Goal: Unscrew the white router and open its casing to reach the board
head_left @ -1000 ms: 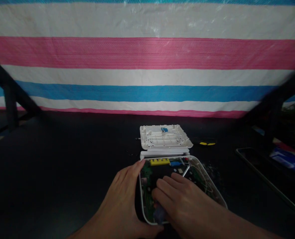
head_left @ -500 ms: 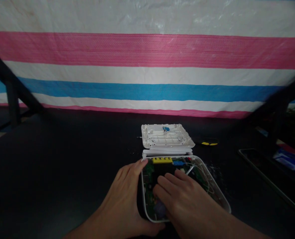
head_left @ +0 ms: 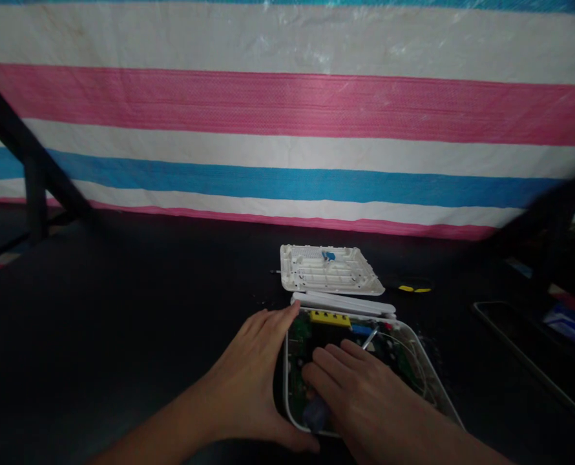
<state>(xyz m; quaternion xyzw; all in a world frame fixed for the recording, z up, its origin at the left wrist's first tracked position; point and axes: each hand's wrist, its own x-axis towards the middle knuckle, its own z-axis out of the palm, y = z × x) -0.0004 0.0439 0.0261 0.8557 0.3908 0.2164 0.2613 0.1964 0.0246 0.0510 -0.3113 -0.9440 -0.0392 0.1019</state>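
Observation:
An opened white router (head_left: 287,371) lies on the black table, its green circuit board, yellow port block (head_left: 330,319) and blue port (head_left: 362,329) exposed. My left hand (head_left: 251,371) grips its left side, fingers at the far corner and thumb along the near edge. Over the board, my right hand (head_left: 353,387) is closed around a screwdriver (head_left: 370,340). Its metal shaft points away to the upper right, and a dull purplish handle end shows below my fingers. The tip's contact point is too dark to make out. Thin pale wires curve along the router's right side.
White antennas (head_left: 343,302) lie folded behind the router. Beyond them is the white router cover (head_left: 331,271), inner side up, with a small blue piece on it. A yellow-and-black tool (head_left: 414,289), a phone (head_left: 524,349) and a blue packet (head_left: 573,326) are to the right.
The view has shifted slightly, so everything sits a little further right. The router appears turned a little clockwise, with the antennas slanting more. Both hands keep their holds.

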